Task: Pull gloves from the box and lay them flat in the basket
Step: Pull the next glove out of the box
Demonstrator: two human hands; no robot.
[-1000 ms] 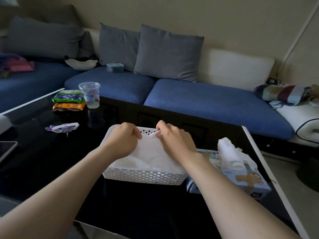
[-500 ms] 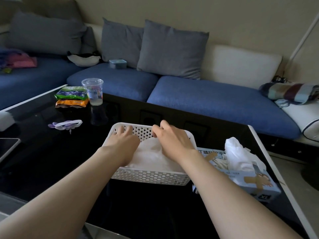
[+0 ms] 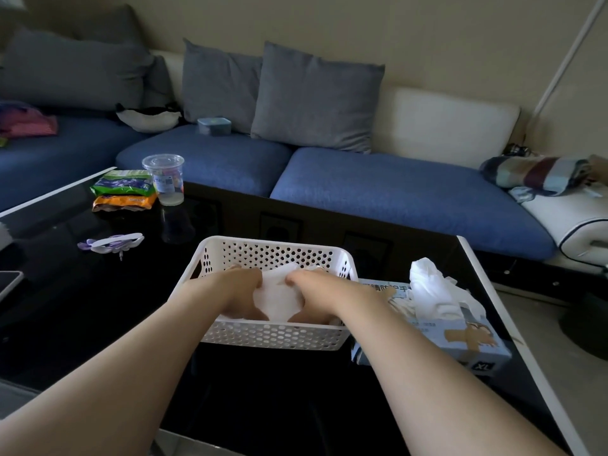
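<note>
A white perforated basket (image 3: 273, 337) stands on the black table, and both my hands are down inside it. A white glove (image 3: 278, 296) lies in the basket between them. My left hand (image 3: 235, 291) presses on the glove's left side and my right hand (image 3: 317, 291) on its right side, thumbs toward the near wall. How the fingertips lie on the glove is hard to make out. Touching the basket's right side is the blue glove box (image 3: 460, 337), with a bunch of white gloves (image 3: 427, 284) sticking up out of its opening.
A clear plastic cup (image 3: 163, 179) and snack packets (image 3: 123, 192) sit at the table's far left, a purple-white object (image 3: 112, 243) nearer. The table's white edge (image 3: 493, 291) runs just right of the box. A blue sofa with grey cushions lies beyond.
Both hands have gone from holding the glove at the basket's far rim to lying low inside the basket, nearer me, spread to the glove's two sides.
</note>
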